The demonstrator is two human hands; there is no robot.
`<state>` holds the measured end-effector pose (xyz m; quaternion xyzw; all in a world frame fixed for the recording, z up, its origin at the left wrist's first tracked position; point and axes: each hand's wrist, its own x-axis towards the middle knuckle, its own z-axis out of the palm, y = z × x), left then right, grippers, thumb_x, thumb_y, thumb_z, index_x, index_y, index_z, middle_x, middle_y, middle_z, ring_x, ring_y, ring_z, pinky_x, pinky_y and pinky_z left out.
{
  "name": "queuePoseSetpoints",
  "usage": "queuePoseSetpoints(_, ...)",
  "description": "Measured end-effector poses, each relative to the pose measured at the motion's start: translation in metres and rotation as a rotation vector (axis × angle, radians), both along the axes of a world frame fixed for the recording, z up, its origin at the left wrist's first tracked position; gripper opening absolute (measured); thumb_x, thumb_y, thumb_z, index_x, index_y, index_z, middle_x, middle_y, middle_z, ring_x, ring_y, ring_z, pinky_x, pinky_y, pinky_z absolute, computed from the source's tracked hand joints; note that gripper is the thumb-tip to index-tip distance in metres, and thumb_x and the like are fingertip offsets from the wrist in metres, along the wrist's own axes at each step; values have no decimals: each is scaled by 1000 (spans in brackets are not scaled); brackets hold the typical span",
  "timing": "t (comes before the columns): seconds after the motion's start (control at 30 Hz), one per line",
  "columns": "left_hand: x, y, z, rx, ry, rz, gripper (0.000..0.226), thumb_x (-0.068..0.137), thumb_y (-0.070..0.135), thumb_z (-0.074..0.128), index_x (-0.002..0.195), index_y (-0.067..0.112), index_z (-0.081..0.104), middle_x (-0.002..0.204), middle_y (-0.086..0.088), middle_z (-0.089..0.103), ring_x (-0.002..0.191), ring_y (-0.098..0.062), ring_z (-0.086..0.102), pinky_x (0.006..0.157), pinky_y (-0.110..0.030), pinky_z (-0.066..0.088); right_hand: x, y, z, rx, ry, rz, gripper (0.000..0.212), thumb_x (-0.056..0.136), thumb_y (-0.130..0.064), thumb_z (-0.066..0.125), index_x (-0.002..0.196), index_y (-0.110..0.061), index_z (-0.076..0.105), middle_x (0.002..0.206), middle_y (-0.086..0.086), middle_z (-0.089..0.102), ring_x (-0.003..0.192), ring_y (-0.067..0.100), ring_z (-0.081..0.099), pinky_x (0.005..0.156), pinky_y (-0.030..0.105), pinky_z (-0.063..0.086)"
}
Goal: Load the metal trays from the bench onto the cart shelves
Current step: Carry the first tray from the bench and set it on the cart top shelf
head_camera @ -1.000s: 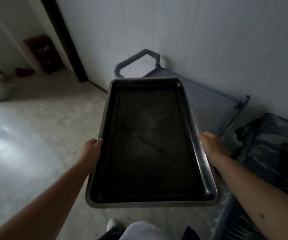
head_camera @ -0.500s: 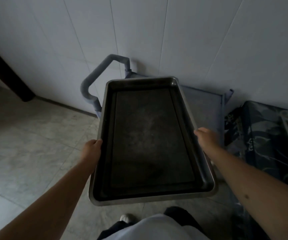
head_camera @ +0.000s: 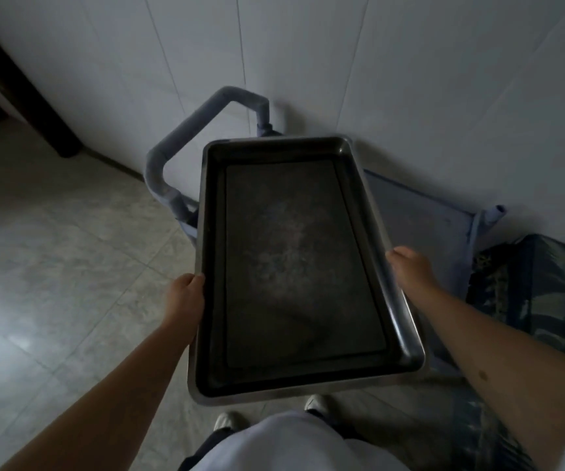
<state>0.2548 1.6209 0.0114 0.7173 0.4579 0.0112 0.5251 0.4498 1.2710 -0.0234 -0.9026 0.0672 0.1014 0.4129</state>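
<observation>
I carry a long, empty metal tray lengthwise in front of me, its dark bottom facing up. My left hand grips its left rim and my right hand grips its right rim, both about halfway along. The tray hangs above the blue-grey cart, whose top shelf shows to the right of the tray. The cart's padded handle rises at its left end. The tray hides most of the cart.
The cart stands against a white panelled wall. A bench covered in dark patterned plastic sits to the right of the cart. Pale tiled floor spreads to the left, and a dark door frame stands at the far left.
The view has swung right and closer to the cart. The tray, held in both hands throughout, now hangs over the cart's left part, with the handle fully in view.
</observation>
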Motion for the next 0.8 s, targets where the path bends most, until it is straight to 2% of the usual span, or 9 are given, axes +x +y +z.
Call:
queuePoseSetpoints(0.07,6,-12,-2,-9,-2,41,33,97,24,50,94,-5,66,83,-25,62,73,-30,59,76,-55,55,19,-4,-5,-5,29,19,25,90,-17,55,83,7,60,80,25,59,74,26,50,71,42,42)
queuePoseSetpoints(0.2,16,-33,-7,-112,-3,111,32,100,29,50,103,1,65,104,-30,65,91,-42,66,85,-57,55,52,-8,-11,87,92,50,21,90,-14,56,75,0,58,66,9,48,66,18,41,61,34,33)
queuePoseSetpoints(0.27,21,-39,-7,-139,-14,141,30,101,30,49,103,5,65,105,-27,66,98,-42,66,90,-60,54,65,-7,-11,126,88,85,23,90,-12,57,67,-11,55,59,4,41,60,15,36,56,33,30)
queuePoseSetpoints(0.33,24,-42,-7,-148,-23,181,31,101,30,50,103,3,65,106,-27,66,100,-44,65,92,-61,53,75,-5,-13,147,87,123,20,90,-13,57,70,-13,55,60,2,41,59,14,35,55,31,30)
queuePoseSetpoints(0.43,24,-47,-10,-196,-58,253,33,101,28,51,107,-4,62,103,-30,64,94,-44,65,91,-59,53,91,-4,-18,139,83,186,18,91,-16,57,73,-12,58,61,1,43,58,13,36,56,31,31)
queuePoseSetpoints(0.5,24,-53,-10,-219,-88,278,32,101,27,51,107,-3,61,97,-23,63,85,-36,64,85,-56,55,103,-2,-21,113,77,226,24,91,-19,57,70,-9,57,61,2,43,58,14,37,55,31,30)
queuePoseSetpoints(0.63,27,-71,-10,-211,-137,334,32,102,26,50,105,-4,60,91,-18,60,83,-31,60,87,-57,54,124,-2,-20,-46,40,360,38,93,-26,53,59,-14,41,56,3,40,57,17,38,54,34,28)
queuePoseSetpoints(0.73,28,-78,-12,-200,-136,358,32,101,26,51,105,-4,61,92,-19,61,84,-31,61,87,-56,54,124,-18,-20,-97,84,398,37,96,-32,50,68,-8,53,60,5,49,57,16,43,55,32,32)
queuePoseSetpoints(0.8,29,-81,-14,-195,-130,360,32,100,27,52,106,-2,63,93,-21,62,85,-31,61,86,-54,54,111,-37,-19,3,146,366,38,98,-33,50,75,-5,60,65,6,54,61,15,47,60,33,35)
